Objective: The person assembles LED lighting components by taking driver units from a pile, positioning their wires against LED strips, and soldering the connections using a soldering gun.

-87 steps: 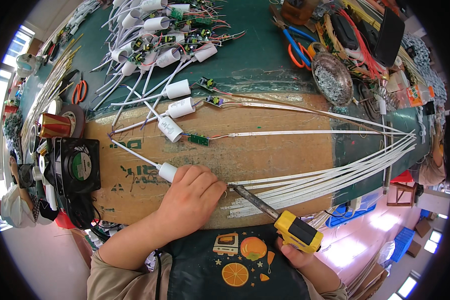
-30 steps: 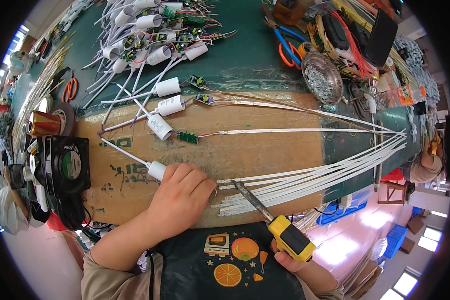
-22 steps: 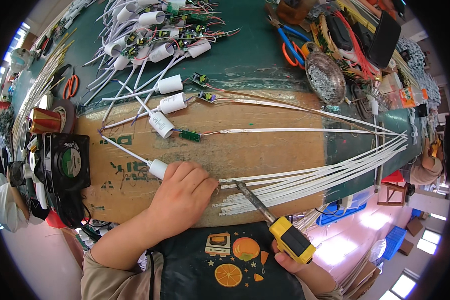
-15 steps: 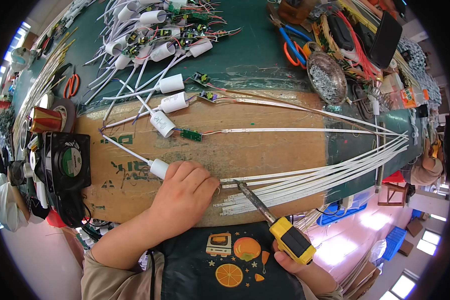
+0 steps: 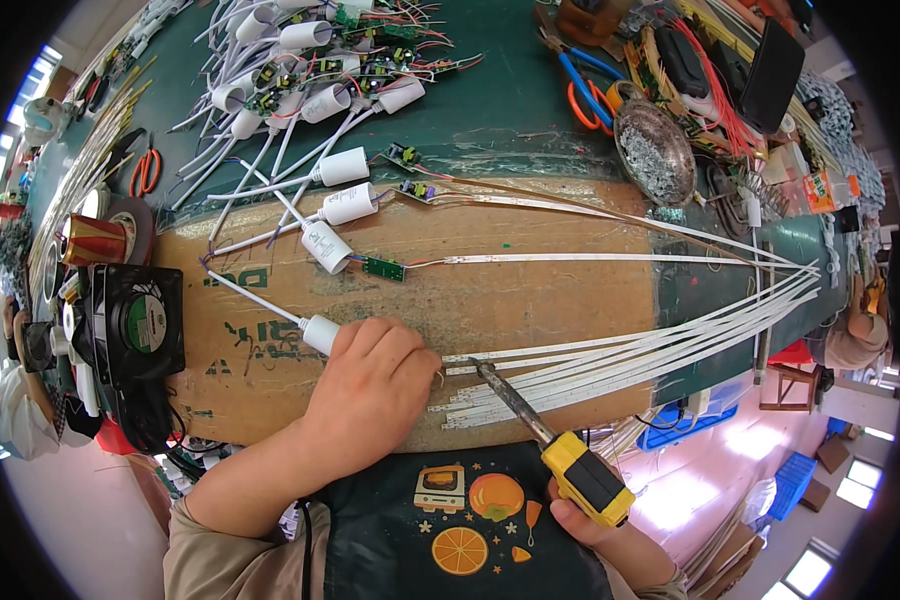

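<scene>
My left hand (image 5: pixel 370 390) is closed over the cardboard, its fingers hiding what they pinch. A white cylindrical housing (image 5: pixel 319 334) with a white cable sticks out on its left, and a short thin wire shows at its fingertips. My right hand (image 5: pixel 582 520) grips the yellow handle of a soldering iron (image 5: pixel 582 478). The iron's tip touches or nearly touches the left end of the uppermost strip in a fanned bundle of thin white strips (image 5: pixel 610 370). Above lie three similar white housings (image 5: pixel 350 204) with small green circuit boards (image 5: pixel 383 268), at least two wired to white strips.
Many housings with boards (image 5: pixel 310 70) are heaped at the far side. A black fan (image 5: pixel 135 325) stands left of the cardboard sheet (image 5: pixel 530 300). At the far right are a metal dish with grey bits (image 5: pixel 655 150), blue-and-orange-handled tools (image 5: pixel 590 90) and red wires (image 5: pixel 725 100).
Hardly anything differs: the whole view has shifted by a few pixels. Both hands and the soldering iron keep their places at the strip's end.
</scene>
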Action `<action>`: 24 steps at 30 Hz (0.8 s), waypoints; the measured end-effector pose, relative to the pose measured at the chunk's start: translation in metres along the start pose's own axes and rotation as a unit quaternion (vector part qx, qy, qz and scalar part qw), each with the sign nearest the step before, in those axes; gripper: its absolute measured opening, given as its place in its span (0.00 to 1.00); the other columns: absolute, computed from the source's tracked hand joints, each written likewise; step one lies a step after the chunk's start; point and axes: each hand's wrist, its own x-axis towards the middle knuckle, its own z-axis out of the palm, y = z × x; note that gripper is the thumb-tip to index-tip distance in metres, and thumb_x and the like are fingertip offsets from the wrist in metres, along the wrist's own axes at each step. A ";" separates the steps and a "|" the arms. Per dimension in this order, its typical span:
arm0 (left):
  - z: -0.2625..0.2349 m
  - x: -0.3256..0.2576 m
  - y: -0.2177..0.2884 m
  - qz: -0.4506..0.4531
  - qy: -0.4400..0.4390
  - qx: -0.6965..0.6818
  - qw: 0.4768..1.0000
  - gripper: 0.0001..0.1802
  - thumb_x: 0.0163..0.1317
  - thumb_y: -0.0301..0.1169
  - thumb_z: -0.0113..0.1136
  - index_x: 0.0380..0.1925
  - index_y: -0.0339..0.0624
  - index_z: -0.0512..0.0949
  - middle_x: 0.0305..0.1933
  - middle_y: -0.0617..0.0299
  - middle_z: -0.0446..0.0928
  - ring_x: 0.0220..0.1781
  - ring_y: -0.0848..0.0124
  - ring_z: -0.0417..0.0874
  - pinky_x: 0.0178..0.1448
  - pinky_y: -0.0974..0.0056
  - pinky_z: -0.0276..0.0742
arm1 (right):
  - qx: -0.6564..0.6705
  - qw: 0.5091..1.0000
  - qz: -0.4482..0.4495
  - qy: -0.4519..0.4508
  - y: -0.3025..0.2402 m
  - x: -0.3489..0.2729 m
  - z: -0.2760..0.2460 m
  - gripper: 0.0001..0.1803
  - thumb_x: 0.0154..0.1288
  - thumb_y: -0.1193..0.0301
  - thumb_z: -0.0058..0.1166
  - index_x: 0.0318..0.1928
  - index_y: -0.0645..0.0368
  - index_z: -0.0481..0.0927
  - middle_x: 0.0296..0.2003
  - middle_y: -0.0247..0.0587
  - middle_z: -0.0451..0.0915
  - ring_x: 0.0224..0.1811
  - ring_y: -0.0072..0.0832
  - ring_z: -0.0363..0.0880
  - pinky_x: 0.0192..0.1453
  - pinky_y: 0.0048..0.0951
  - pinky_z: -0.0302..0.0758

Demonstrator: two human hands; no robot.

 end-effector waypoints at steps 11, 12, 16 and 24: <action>-0.003 0.004 -0.001 -0.024 -0.001 -0.021 0.999 0.12 0.49 0.21 0.67 0.35 0.42 0.78 0.41 0.57 0.75 0.45 0.56 0.76 0.50 0.55 0.71 | 0.004 1.000 0.005 0.002 0.002 -0.001 0.001 0.19 0.58 0.67 0.67 0.46 0.64 0.80 0.34 0.42 0.82 0.32 0.38 0.83 0.36 0.32 0.80; -0.003 0.004 -0.002 -0.027 -0.001 -0.030 0.999 0.12 0.50 0.21 0.66 0.35 0.42 0.78 0.41 0.56 0.74 0.45 0.55 0.76 0.51 0.55 0.71 | 0.005 1.000 0.005 0.003 0.003 -0.001 0.000 0.19 0.58 0.67 0.67 0.46 0.64 0.80 0.34 0.42 0.82 0.32 0.38 0.83 0.36 0.32 0.80; -0.006 0.007 -0.002 -0.032 -0.018 -0.039 0.999 0.10 0.51 0.21 0.65 0.35 0.40 0.77 0.41 0.55 0.74 0.46 0.53 0.76 0.52 0.54 0.72 | 0.008 1.000 0.010 0.005 0.002 -0.001 0.001 0.20 0.58 0.67 0.68 0.47 0.65 0.80 0.34 0.42 0.82 0.31 0.37 0.84 0.35 0.31 0.80; -0.005 0.009 0.000 -0.039 -0.028 -0.026 0.999 0.10 0.51 0.22 0.65 0.34 0.40 0.77 0.43 0.55 0.74 0.47 0.54 0.75 0.52 0.54 0.71 | 0.035 0.999 0.013 0.006 0.010 -0.004 0.000 0.18 0.57 0.67 0.68 0.43 0.66 0.80 0.32 0.42 0.81 0.30 0.36 0.82 0.34 0.30 0.79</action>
